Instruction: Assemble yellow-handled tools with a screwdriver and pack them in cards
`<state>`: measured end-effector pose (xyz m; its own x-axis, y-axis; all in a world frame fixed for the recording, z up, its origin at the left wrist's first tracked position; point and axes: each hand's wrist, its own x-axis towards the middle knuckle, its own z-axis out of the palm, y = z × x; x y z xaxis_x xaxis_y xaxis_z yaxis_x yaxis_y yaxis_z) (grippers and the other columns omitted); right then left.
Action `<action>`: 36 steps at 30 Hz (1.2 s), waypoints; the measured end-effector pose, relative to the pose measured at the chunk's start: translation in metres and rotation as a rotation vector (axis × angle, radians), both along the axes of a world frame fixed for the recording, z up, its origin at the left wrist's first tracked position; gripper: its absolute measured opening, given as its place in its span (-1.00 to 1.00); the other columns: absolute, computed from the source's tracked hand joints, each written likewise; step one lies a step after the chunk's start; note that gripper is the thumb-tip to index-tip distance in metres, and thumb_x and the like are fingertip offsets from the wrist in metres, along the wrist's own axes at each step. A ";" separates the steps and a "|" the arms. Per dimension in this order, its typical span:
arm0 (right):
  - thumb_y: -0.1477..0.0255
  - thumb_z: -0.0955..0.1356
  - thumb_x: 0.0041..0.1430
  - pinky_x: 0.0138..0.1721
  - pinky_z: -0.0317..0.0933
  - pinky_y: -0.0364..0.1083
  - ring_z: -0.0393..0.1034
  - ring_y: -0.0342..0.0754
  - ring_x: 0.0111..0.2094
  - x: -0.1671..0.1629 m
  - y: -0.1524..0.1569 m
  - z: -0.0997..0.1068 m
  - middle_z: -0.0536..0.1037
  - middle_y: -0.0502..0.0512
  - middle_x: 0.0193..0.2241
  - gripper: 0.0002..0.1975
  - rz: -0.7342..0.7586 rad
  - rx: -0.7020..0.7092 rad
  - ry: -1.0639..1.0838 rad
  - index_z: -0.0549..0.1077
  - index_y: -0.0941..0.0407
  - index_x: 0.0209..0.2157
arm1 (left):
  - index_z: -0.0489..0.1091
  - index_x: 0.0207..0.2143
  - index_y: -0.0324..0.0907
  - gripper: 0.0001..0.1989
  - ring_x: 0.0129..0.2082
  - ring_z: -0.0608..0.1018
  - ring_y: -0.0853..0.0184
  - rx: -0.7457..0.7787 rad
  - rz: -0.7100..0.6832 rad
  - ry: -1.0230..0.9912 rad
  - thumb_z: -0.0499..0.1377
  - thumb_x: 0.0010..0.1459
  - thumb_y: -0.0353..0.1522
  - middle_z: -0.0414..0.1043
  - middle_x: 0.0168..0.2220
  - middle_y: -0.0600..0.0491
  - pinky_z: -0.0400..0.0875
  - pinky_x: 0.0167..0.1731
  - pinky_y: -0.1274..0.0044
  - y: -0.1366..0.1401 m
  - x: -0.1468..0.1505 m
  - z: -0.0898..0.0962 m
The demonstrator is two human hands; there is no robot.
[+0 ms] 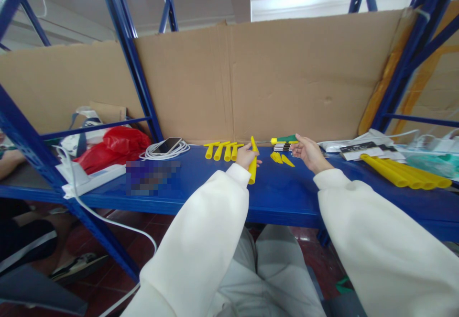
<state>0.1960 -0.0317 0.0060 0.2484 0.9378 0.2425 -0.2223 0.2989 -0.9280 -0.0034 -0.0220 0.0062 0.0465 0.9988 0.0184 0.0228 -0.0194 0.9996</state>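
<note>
Over the blue bench (201,183), left fingers (247,151) hold a yellow tube (253,173) — slim, tapered — right fingers (299,148) a green-and-yellow screwdriver (287,139).

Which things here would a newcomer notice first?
Probably the yellow tube in the left hand, over the middle of the blue table, and the green-handled tool in the right hand beside it. Next, the glossy red bundle at the left and the yellow tubes lying side by side at the right.

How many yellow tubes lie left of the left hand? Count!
4, abreast: leftmost tube, second tube, third tube, fourth tube nearest the left hand. More may be hidden.
</note>
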 end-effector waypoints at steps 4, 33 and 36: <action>0.17 0.47 0.08 -0.72 0.14 -0.27 0.24 -0.23 -0.73 0.000 -0.001 -0.001 0.45 -0.02 -0.69 -0.62 -0.003 0.020 -0.031 0.27 0.09 -0.49 | 0.19 0.32 -0.10 -0.30 -0.51 0.61 0.42 0.008 -0.016 0.011 0.18 0.12 -0.54 0.52 -0.08 -0.06 0.35 -0.71 0.76 0.002 0.000 -0.002; 0.23 0.53 -0.02 -0.70 0.16 -0.30 0.30 -0.27 -0.71 0.000 0.000 -0.004 0.53 -0.02 -0.62 -0.65 0.000 0.018 -0.061 0.34 0.11 -0.46 | 0.28 0.25 -0.15 -0.37 -0.54 0.61 0.41 -0.003 0.012 0.003 0.20 0.12 -0.56 0.56 -0.16 -0.05 0.35 -0.69 0.73 0.000 0.000 0.000; 0.23 0.52 0.00 -0.70 0.16 -0.31 0.31 -0.26 -0.70 -0.001 -0.001 -0.004 0.55 -0.01 -0.61 -0.67 -0.016 0.009 -0.047 0.36 0.11 -0.45 | 0.24 0.28 -0.14 -0.35 -0.54 0.61 0.42 -0.004 0.011 0.000 0.19 0.13 -0.57 0.56 -0.15 -0.05 0.35 -0.69 0.74 0.000 0.000 0.000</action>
<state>0.1948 -0.0323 0.0019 0.2512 0.9317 0.2623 -0.1737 0.3099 -0.9348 -0.0032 -0.0221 0.0065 0.0360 0.9992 0.0145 0.0228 -0.0153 0.9996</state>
